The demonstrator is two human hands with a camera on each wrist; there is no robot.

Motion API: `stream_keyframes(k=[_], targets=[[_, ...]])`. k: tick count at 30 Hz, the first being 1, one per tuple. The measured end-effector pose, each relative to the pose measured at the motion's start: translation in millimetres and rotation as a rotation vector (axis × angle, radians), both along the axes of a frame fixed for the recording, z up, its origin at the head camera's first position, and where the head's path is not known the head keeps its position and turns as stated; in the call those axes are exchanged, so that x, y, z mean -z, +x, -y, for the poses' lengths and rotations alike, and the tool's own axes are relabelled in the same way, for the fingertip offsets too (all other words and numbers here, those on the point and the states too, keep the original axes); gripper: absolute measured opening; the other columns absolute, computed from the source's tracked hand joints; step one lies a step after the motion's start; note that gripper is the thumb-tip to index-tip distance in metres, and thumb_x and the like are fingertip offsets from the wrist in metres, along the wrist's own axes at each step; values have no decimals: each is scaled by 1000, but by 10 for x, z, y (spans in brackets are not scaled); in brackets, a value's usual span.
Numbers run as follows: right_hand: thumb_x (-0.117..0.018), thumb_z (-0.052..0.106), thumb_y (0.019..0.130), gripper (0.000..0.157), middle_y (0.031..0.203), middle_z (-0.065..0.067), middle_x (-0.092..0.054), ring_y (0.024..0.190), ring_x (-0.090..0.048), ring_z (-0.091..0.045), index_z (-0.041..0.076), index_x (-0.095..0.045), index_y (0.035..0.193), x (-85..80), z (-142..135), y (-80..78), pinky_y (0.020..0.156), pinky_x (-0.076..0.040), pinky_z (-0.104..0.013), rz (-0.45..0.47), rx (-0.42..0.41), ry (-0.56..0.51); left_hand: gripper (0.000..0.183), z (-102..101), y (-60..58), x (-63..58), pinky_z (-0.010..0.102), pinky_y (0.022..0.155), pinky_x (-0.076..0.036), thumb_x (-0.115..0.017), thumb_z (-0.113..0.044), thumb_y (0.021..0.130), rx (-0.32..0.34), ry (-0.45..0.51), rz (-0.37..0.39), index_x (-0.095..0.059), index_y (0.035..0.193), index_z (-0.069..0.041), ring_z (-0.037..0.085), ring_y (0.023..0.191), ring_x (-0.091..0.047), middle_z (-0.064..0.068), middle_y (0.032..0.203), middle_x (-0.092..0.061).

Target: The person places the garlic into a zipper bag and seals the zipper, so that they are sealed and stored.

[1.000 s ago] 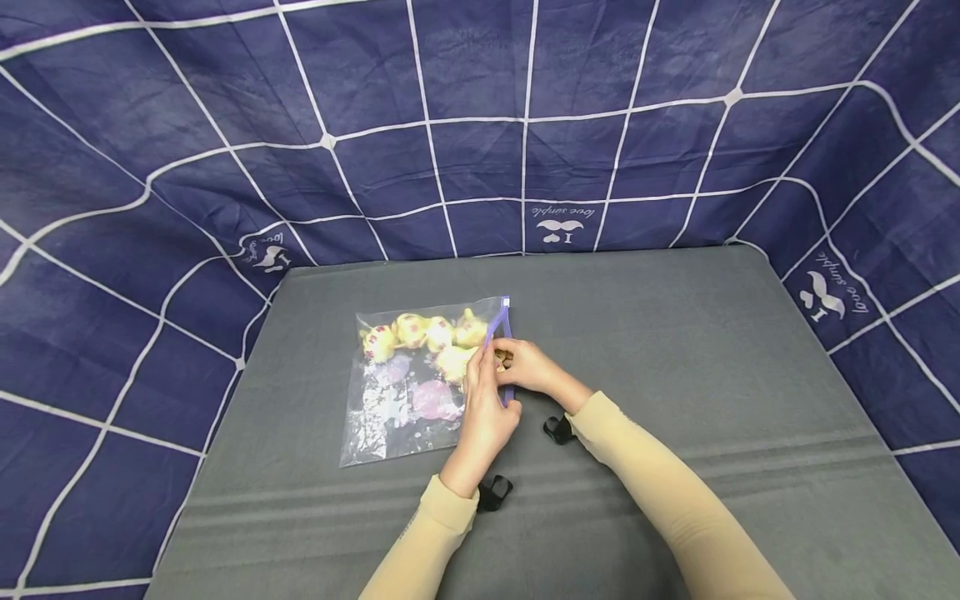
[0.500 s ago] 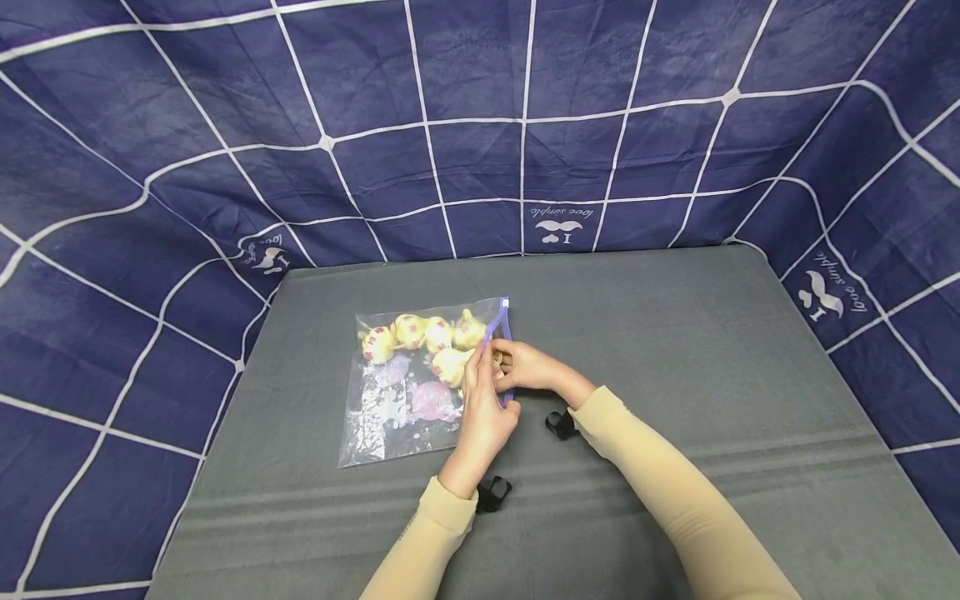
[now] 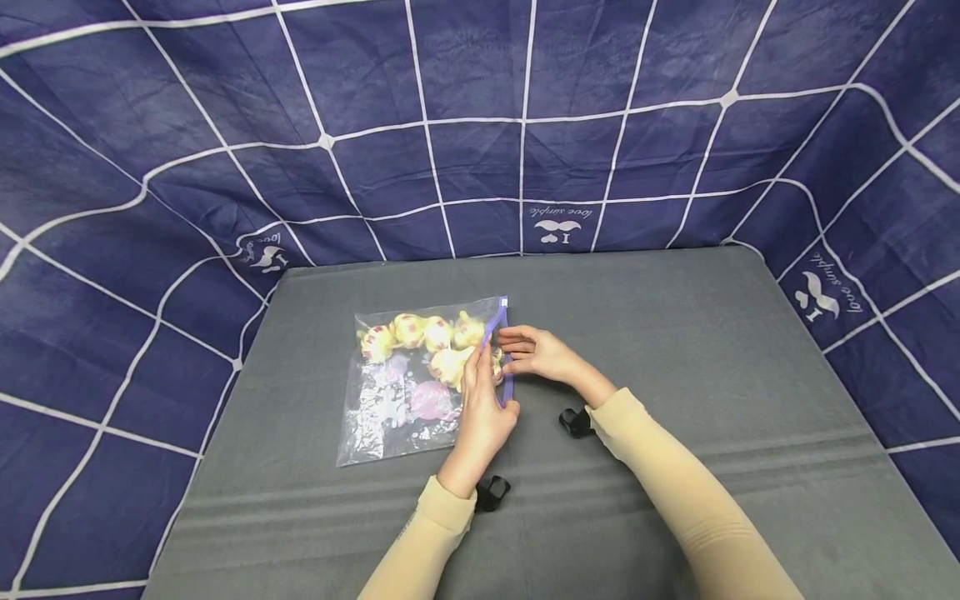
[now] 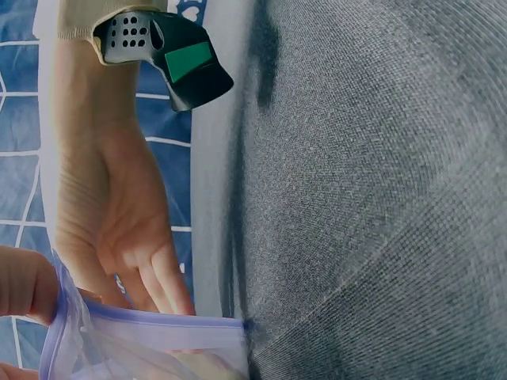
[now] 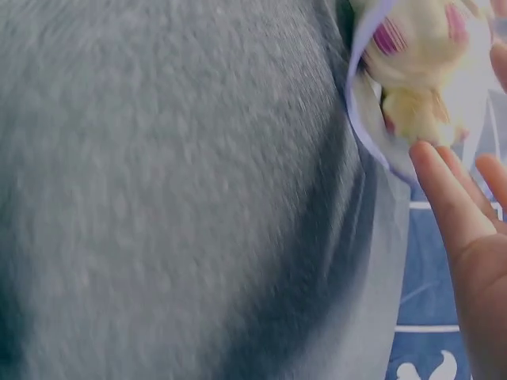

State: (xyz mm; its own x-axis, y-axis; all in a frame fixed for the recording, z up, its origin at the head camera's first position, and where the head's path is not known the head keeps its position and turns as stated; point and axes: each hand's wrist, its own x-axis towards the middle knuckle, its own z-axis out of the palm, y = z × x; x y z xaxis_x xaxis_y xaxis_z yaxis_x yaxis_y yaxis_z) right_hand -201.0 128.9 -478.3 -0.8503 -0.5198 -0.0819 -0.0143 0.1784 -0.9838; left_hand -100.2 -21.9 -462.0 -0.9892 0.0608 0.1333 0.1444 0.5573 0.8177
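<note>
A clear zip bag (image 3: 367, 425) lies on the table with its purple-edged mouth (image 3: 508, 392) parted toward the right. Its upper lip is held up by my left hand (image 3: 483, 425), whose thumb (image 4: 28, 285) shows in the left wrist view. Several yellow toys (image 3: 408, 331) with reddish patches are inside. One more toy (image 5: 416, 47), pale yellow with magenta patches, sits right at the mouth in the right wrist view. My right hand (image 3: 551, 357) is at the mouth's right side, fingers nearly straight and holding nothing; in the left wrist view its palm (image 4: 131, 190) shows.
A grey cloth-covered table (image 3: 712, 358) spreads around the bag. Behind and at both sides hangs a dark blue curtain (image 3: 480, 158) with white lines. Black wrist cameras (image 3: 492, 493) sit under both wrists.
My right hand was at the toy in the bag's mouth with curled fingers; now it has drawn back slightly to the right and its fingers have straightened. My left hand keeps its place.
</note>
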Motion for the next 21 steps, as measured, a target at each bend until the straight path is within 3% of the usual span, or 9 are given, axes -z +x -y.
stream_keyframes(k=[7,14,21], targets=[[-69,4,88,52,133,-28,-58,124,-57,-39,-9,-51,135,-74,-72,-38,98,-51,-35,-42,129,51,94,7,11,-8,55,106,-40,-65,12,69,-10,-7,-22,-26,154,-1,40,143,-27,19,158,-20],[-65,20,94,39,123,-22,-67,110,-67,-34,-3,-62,126,-74,-64,-131,91,-55,-34,-75,326,146,90,6,18,2,55,104,-41,-66,11,69,-1,-7,-43,-32,152,-2,40,142,-28,16,159,-21],[-58,36,97,48,115,-23,-69,103,-68,-33,-3,-62,124,-91,5,-211,89,-55,-34,18,410,241,85,4,39,-5,52,99,-44,-72,4,75,28,-41,-6,-36,152,-6,37,131,-35,12,161,-23]])
